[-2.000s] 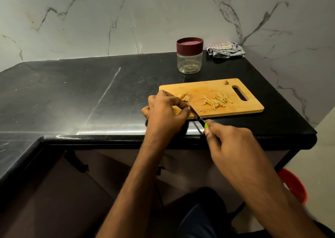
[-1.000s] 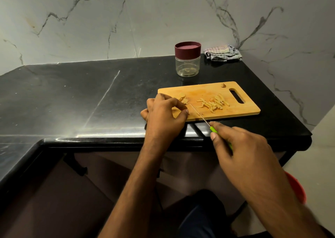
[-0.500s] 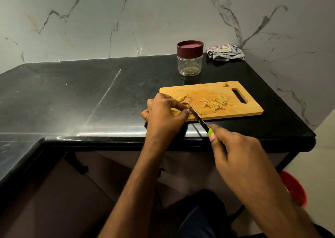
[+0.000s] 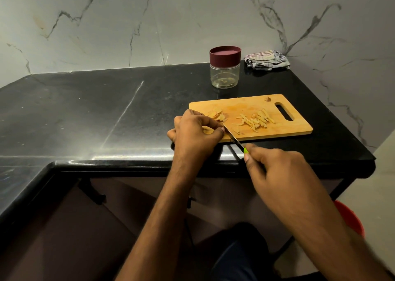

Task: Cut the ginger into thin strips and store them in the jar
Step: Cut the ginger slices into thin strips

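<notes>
- knife (image 4: 233,138) back down beside the left hand (image 4: 197,134), which pins ginger slices (image 4: 215,116) at the cutting board (image 4: 299,128)'s 9 o'clock.
- right hand (image 4: 275,169) grips the handle; slicing resumes, jar (image 4: 225,66) still lidded at 12 o'clock.

Left hand (image 4: 195,134) pins a ginger slice (image 4: 207,130) on the near left corner of the cutting board (image 4: 299,128). Right hand (image 4: 275,169) grips the knife (image 4: 234,139), blade beside those fingertips. Strips (image 4: 255,121) piled mid-board, lidded jar (image 4: 225,66) beyond.
</notes>
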The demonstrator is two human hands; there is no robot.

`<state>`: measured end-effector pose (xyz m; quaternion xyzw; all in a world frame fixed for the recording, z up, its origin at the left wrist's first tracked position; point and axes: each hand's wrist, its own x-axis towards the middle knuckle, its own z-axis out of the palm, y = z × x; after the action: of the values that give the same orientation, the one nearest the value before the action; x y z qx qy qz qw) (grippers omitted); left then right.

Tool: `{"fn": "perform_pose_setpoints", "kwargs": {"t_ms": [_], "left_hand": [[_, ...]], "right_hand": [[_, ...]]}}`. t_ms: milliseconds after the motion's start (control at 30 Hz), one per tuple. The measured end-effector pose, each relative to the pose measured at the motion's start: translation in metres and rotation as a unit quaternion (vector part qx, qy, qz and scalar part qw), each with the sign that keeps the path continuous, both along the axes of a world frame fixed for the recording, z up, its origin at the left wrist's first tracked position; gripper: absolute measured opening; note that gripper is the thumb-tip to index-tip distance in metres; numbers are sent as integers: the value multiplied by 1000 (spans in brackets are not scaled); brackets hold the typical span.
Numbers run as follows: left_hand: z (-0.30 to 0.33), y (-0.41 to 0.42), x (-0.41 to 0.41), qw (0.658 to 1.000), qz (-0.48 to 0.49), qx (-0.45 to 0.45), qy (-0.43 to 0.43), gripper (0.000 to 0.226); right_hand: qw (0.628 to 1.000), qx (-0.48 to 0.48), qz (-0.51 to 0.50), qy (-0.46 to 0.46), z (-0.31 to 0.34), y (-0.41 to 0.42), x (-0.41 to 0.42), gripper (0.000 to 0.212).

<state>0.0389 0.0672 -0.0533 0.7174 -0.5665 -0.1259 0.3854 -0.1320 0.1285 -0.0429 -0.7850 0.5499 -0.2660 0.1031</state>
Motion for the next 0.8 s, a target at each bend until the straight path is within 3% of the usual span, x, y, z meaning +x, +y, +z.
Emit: {"fn": "perform_pose_setpoints", "kwargs": {"t_ms": [133,300,667,800], "left_hand": [[-1,1,1,1000,-5,-7,-11,7],[-3,3,0,999,-21,-33,-36,5],[-5,2,-5,981,-103,-26,-160,34],[-6,1,-3,988,-83,-32,-126,40]], "right_hand": [[999,-10,-32,-17,0,9,-14,31],[997,-31,-59,47,-7,5,-16,42],[997,-30,-50,42,-12,1,-14,44],[998,-43,-37,13,-11,2,-16,41]]}}
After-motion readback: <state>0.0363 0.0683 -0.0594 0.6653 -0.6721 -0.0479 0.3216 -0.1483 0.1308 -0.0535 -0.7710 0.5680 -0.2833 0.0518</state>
